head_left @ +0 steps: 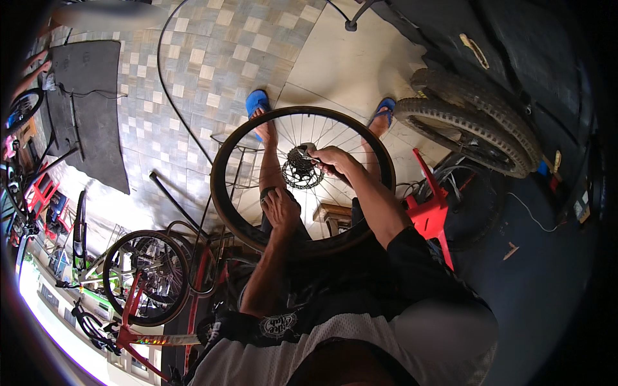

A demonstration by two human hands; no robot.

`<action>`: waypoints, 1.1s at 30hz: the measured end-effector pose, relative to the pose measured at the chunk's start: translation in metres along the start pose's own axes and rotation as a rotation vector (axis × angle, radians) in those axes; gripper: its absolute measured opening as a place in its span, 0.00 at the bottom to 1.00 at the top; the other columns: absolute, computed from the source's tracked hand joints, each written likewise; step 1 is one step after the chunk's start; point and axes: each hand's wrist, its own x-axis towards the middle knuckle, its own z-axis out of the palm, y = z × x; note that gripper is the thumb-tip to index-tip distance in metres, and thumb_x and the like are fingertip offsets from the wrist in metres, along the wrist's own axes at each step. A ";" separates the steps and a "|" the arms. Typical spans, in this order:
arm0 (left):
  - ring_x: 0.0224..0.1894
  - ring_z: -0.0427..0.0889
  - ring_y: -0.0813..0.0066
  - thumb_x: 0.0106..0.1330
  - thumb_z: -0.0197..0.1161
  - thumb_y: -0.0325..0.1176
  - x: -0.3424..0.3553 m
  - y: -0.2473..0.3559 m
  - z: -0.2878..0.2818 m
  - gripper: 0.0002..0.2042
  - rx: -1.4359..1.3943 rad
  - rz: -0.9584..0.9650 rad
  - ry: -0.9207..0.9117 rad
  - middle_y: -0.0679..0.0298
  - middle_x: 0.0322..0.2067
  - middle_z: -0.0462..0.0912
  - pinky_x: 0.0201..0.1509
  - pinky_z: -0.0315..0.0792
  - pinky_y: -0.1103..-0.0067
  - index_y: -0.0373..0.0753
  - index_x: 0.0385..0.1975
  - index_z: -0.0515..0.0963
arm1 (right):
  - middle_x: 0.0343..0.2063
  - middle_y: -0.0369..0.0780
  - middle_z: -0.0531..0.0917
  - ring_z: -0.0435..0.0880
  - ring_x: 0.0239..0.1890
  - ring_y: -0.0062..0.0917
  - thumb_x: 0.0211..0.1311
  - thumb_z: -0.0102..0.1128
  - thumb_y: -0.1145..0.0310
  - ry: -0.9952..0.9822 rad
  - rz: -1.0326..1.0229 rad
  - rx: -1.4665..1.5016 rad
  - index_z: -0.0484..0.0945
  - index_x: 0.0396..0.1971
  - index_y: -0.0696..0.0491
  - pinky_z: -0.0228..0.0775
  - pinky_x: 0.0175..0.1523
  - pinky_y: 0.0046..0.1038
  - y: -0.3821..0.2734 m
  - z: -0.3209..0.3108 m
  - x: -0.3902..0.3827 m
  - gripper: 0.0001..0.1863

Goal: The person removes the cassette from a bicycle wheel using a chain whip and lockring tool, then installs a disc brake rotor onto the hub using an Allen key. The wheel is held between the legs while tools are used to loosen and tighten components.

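A spoked bicycle wheel [222,204] with a dark tyre lies across my lap, over both legs. At its hub are a dark cassette [295,162] and a disc brake rotor [302,182]. My right hand [331,158] is closed around a wrench-like tool [305,149], whose silver head sits against the cassette. Most of its handle is hidden by my fingers, so its exact kind is unclear. My left hand [280,208] lies on my left knee, empty, with its fingers stretched out.
Two knobby tyres [450,122] lean at the right, above a red plastic chair [430,209]. Bicycles and another wheel [147,278] crowd the lower left. A dark mat [84,109] covers floor tiles at far left. A black cable [168,96] crosses the floor. A wooden stool [333,216] shows through the spokes.
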 end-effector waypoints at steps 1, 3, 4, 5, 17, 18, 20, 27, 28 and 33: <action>0.58 0.75 0.45 0.62 0.61 0.32 -0.006 0.002 0.002 0.21 0.009 -0.029 -0.011 0.47 0.50 0.77 0.62 0.66 0.52 0.33 0.55 0.73 | 0.15 0.31 0.70 0.65 0.13 0.17 0.77 0.57 0.45 -0.048 0.014 -0.029 0.77 0.28 0.52 0.56 0.16 0.26 0.000 -0.005 0.008 0.25; 0.57 0.75 0.46 0.62 0.62 0.32 -0.010 0.014 0.002 0.20 0.010 -0.067 -0.026 0.47 0.50 0.77 0.62 0.65 0.53 0.33 0.54 0.73 | 0.15 0.29 0.68 0.63 0.12 0.15 0.76 0.56 0.40 -0.062 0.028 -0.116 0.76 0.29 0.52 0.55 0.16 0.26 -0.004 -0.015 0.013 0.28; 0.56 0.75 0.47 0.62 0.62 0.32 -0.008 0.020 0.002 0.20 0.012 -0.068 -0.031 0.47 0.50 0.76 0.62 0.65 0.54 0.33 0.53 0.72 | 0.14 0.28 0.66 0.62 0.12 0.16 0.75 0.56 0.38 -0.086 0.011 -0.114 0.76 0.29 0.51 0.55 0.17 0.26 -0.007 -0.022 0.015 0.29; 0.56 0.74 0.48 0.62 0.62 0.32 -0.009 0.027 0.003 0.20 0.011 -0.070 -0.040 0.48 0.50 0.76 0.62 0.65 0.54 0.33 0.53 0.72 | 0.14 0.28 0.66 0.62 0.12 0.16 0.74 0.58 0.37 -0.105 0.019 -0.118 0.77 0.29 0.52 0.55 0.17 0.26 -0.006 -0.030 0.016 0.29; 0.70 0.66 0.45 0.56 0.79 0.45 0.044 0.035 -0.029 0.52 -0.135 0.272 -0.025 0.47 0.70 0.64 0.72 0.61 0.51 0.42 0.78 0.54 | 0.14 0.37 0.75 0.74 0.11 0.26 0.69 0.62 0.35 0.055 -0.146 -0.372 0.77 0.21 0.58 0.67 0.17 0.32 -0.017 -0.049 0.007 0.36; 0.73 0.63 0.45 0.55 0.80 0.45 0.062 0.039 -0.035 0.55 -0.153 0.359 -0.005 0.47 0.73 0.62 0.73 0.60 0.50 0.43 0.80 0.51 | 0.14 0.38 0.75 0.74 0.12 0.26 0.68 0.61 0.33 0.053 -0.126 -0.426 0.77 0.21 0.58 0.68 0.17 0.33 -0.019 -0.050 0.010 0.38; 0.79 0.55 0.46 0.52 0.81 0.45 0.093 0.054 -0.039 0.58 -0.071 0.459 -0.144 0.52 0.80 0.54 0.77 0.57 0.51 0.45 0.81 0.49 | 0.14 0.38 0.75 0.74 0.12 0.27 0.67 0.61 0.32 0.039 -0.093 -0.400 0.77 0.21 0.58 0.68 0.18 0.33 -0.019 -0.053 0.014 0.38; 0.77 0.62 0.48 0.55 0.74 0.32 0.128 0.044 0.016 0.47 -0.180 0.634 -0.193 0.53 0.76 0.63 0.77 0.59 0.54 0.44 0.78 0.58 | 0.18 0.39 0.81 0.77 0.16 0.23 0.74 0.63 0.46 -0.003 -0.151 -0.166 0.81 0.25 0.57 0.68 0.21 0.29 -0.014 -0.044 -0.002 0.28; 0.76 0.64 0.48 0.56 0.72 0.30 0.130 0.040 0.023 0.45 -0.223 0.643 -0.173 0.53 0.76 0.64 0.77 0.60 0.55 0.44 0.77 0.60 | 0.19 0.39 0.82 0.77 0.17 0.23 0.76 0.63 0.51 -0.037 -0.151 -0.059 0.82 0.25 0.58 0.68 0.22 0.28 -0.012 -0.045 -0.001 0.25; 0.75 0.66 0.46 0.58 0.64 0.24 0.131 0.038 0.020 0.41 -0.245 0.699 -0.137 0.51 0.75 0.65 0.77 0.62 0.55 0.42 0.76 0.60 | 0.21 0.41 0.84 0.79 0.18 0.24 0.73 0.60 0.64 -0.006 -0.126 -0.087 0.83 0.28 0.59 0.71 0.23 0.28 -0.020 -0.047 0.001 0.16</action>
